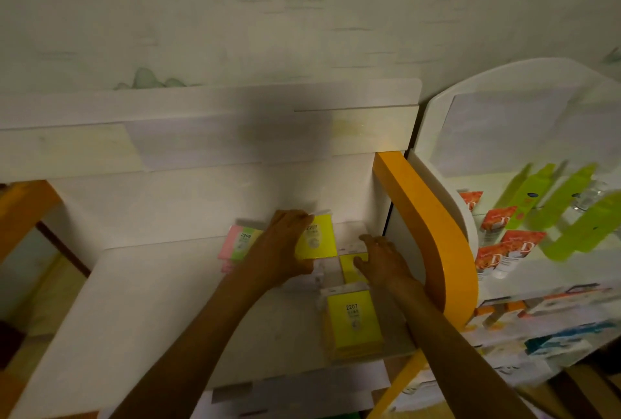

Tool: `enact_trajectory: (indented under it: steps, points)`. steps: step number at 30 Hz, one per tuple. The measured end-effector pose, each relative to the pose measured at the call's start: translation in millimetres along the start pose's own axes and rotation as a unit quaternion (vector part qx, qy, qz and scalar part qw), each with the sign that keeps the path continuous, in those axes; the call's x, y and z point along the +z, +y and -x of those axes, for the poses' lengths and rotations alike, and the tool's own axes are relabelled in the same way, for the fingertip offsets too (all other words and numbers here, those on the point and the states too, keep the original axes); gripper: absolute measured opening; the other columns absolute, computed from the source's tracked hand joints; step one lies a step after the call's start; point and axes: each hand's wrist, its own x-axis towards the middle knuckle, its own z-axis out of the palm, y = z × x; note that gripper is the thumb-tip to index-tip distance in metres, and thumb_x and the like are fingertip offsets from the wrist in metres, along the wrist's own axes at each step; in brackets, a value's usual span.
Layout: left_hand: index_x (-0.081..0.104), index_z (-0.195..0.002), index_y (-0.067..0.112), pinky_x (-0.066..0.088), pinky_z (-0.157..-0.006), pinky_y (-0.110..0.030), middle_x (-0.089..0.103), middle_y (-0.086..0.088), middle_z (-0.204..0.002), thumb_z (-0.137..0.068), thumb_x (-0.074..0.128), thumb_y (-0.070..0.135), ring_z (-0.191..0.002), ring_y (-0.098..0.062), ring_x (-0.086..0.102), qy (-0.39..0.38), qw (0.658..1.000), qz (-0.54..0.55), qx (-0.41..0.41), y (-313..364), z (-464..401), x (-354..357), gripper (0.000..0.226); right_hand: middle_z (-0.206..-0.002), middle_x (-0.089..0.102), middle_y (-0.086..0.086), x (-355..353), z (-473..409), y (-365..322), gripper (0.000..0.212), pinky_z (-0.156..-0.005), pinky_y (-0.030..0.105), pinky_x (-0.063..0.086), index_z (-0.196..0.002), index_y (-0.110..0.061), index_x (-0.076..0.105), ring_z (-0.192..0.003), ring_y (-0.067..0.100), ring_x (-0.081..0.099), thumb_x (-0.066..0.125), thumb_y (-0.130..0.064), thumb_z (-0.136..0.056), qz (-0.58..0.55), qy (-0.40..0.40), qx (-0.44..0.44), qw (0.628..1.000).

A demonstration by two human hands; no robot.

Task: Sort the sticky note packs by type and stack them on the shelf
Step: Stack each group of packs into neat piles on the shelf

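Four sticky note packs show on the white shelf (168, 301). Three are yellow: the left hand (285, 247) grips the rear one (319, 240), the right hand (381, 259) rests with spread fingers on the middle one (349, 267), and the front one (353, 321), marked 2207, lies free. One pink-and-green pack (240, 242), marked 2209, lies just left of the left hand. Four green bottles (534, 197) hang on the neighbouring rack.

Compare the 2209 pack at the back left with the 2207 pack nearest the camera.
The 2209 pack shows pink and pale green; the 2207 pack is plain yellow. The 2209 pack lies farther back, left of the left hand; the 2207 pack lies nearer. Both lie flat, untouched, with printed labels.
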Motion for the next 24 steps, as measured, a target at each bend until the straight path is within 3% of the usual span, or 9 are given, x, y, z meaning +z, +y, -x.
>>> enact_trajectory:
  steps: [4, 9, 16, 24]
  points:
    - [0.041, -0.142, 0.013, 0.024, -0.105, -0.019, 0.038, -0.001, -0.144, -0.066, 0.08, 0.033, -0.133, -0.016, 0.027, 0.003, 1.0, -0.004, -0.024, -11.5, 24.1, -5.2, 0.088, -0.148, 0.032, 0.011, 7.7, -12.9, 2.2, 0.068, -0.106, 0.044, 0.038, -0.146, -0.026, 0.029, -0.134, 0.033, 0.035, 0.058, -0.048, -0.089, 0.033, -0.069, 0.023, 0.997]
    - [0.043, -0.141, 0.016, 0.026, -0.105, -0.021, 0.041, -0.001, -0.142, -0.065, 0.08, 0.037, -0.132, -0.018, 0.033, 0.022, 0.999, -0.015, -0.046, -19.1, 46.6, -7.9, 0.087, -0.144, 0.035, 0.012, 21.0, -18.5, 3.0, 0.082, -0.104, 0.043, 0.039, -0.143, -0.025, 0.033, -0.132, 0.033, 0.037, 0.065, -0.061, -0.077, 0.098, -0.106, 0.013, 0.989]
    - [0.04, -0.143, 0.017, 0.028, -0.107, -0.024, 0.039, 0.0, -0.145, -0.066, 0.079, 0.038, -0.134, -0.017, 0.03, 0.021, 0.998, -0.019, -0.06, -18.8, 57.2, -6.4, 0.089, -0.144, 0.031, 0.014, 27.0, -24.2, -0.4, 0.078, -0.102, 0.043, 0.041, -0.138, -0.021, 0.037, -0.131, 0.035, 0.034, 0.071, -0.051, -0.074, 0.078, -0.094, 0.032, 0.992]
    - [0.043, -0.141, 0.015, 0.027, -0.104, -0.021, 0.043, -0.002, -0.142, -0.064, 0.08, 0.041, -0.131, -0.018, 0.034, 0.047, 0.997, -0.011, -0.057, -21.0, 60.1, -4.5, 0.089, -0.136, 0.038, 0.013, 7.2, -18.9, -6.8, 0.069, -0.096, 0.043, 0.043, -0.132, -0.018, 0.044, -0.126, 0.038, 0.034, 0.07, -0.047, -0.075, -0.011, 0.02, 0.023, 0.999]
